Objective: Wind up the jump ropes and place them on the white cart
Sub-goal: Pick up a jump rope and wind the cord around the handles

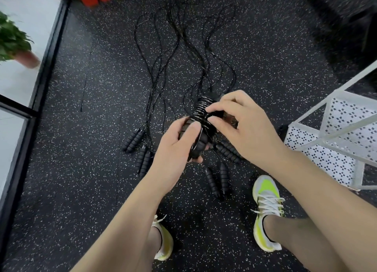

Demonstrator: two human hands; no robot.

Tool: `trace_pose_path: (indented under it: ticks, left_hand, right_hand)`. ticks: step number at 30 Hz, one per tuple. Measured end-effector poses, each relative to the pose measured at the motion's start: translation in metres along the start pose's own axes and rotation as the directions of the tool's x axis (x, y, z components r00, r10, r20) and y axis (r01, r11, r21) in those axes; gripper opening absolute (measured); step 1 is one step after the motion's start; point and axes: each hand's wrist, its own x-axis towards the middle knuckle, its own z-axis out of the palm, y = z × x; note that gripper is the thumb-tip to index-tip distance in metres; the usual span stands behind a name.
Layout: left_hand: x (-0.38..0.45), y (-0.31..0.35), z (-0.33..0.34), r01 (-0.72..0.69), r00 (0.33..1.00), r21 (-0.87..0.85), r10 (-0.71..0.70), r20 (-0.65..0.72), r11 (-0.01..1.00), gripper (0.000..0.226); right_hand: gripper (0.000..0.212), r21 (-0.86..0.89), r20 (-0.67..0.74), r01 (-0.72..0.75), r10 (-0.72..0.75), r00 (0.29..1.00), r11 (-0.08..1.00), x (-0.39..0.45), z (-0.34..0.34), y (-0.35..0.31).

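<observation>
Black speckled rubber floor (81, 190), black-framed glass wall (51, 47) at left, potted plant (14, 43) behind it.

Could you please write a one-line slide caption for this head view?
Left hand and right hand wind a jump rope around its handles; more ropes on the floor, white cart alongside.

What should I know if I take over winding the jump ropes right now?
Left hand grips the handles of one jump rope. Right hand pinches the cord coiled round them.
Done: that rope is mostly wound, with some cord trailing to the floor.
Left: finish it and put it on the white cart to the right, which shows no ropes yet.
Then wind the other ropes on the floor: handle pairs to the left and near the feet.
</observation>
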Motion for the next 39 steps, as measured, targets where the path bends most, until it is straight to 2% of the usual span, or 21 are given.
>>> trace_pose_path:
  ticks: [2,6,8,11,15,17,20,25,27,29,33,36,39]
  left_hand:
    - [-0.001,-0.003,0.001,0.027,1.0,0.035,-0.027,0.015,0.999,0.032]
    - [-0.002,-0.005,-0.001,0.101,0.995,-0.012,-0.1,0.022,0.995,0.031]
    - [-0.001,-0.005,-0.003,0.107,0.994,-0.011,-0.107,0.026,0.994,0.027]
    - [0.001,0.0,-0.006,0.092,0.996,-0.046,-0.091,0.025,0.995,0.021]
    - [0.005,0.004,-0.011,0.056,0.998,-0.041,-0.056,0.009,0.998,0.017]
    - [0.006,0.0,-0.01,0.042,0.999,0.007,-0.042,-0.028,0.999,0.017]
    - [0.004,-0.006,-0.007,0.028,0.999,0.089,-0.025,-0.043,0.996,0.02]
    - [0.003,-0.006,-0.004,0.035,0.999,0.132,-0.033,-0.013,0.991,0.018]
    - [0.003,-0.004,-0.004,0.047,0.999,0.138,-0.046,-0.006,0.989,0.018]
    - [0.003,-0.002,-0.004,0.061,0.998,0.126,-0.061,-0.006,0.99,0.017]
    - [0.004,0.003,-0.003,0.068,0.998,0.108,-0.068,-0.004,0.992,0.014]
    - [0.004,-0.001,-0.001,0.052,0.998,0.182,-0.045,-0.043,0.982,0.012]
    - [0.001,-0.007,-0.001,0.06,0.995,0.238,-0.04,-0.086,0.969,0.022]
  right_hand:
    - [0.007,-0.009,0.034,-0.007,0.007,0.999,1.0,0.003,-0.003,0.0]
    - [0.003,-0.137,0.167,-0.062,0.085,0.982,0.989,0.002,-0.004,-0.007]
    - [0.005,-0.017,0.179,-0.132,0.133,0.975,0.991,-0.001,-0.003,-0.01]
    - [0.012,0.183,0.114,-0.196,0.177,0.978,0.964,-0.003,-0.004,-0.014]
    - [0.011,0.3,0.061,-0.236,0.228,0.972,0.924,-0.002,-0.002,-0.021]
    - [0.004,0.224,0.12,-0.244,0.222,0.968,0.943,0.002,-0.006,-0.018]
    - [0.009,0.048,0.215,-0.214,0.199,0.956,0.976,0.005,-0.015,-0.013]
    - [0.014,-0.252,0.208,-0.11,0.165,0.964,0.961,0.004,-0.016,-0.011]
    - [0.016,-0.283,0.174,-0.1,0.154,0.973,0.954,0.003,-0.014,-0.013]
    - [0.016,-0.209,0.098,-0.128,0.151,0.984,0.969,0.001,-0.009,-0.014]
    - [0.008,0.105,-0.013,-0.181,0.183,0.983,0.978,-0.001,-0.004,-0.017]
    - [0.005,0.15,0.014,-0.178,0.178,0.984,0.973,-0.001,-0.003,-0.017]
    - [0.002,0.136,0.032,-0.17,0.167,0.985,0.976,-0.002,-0.001,-0.008]
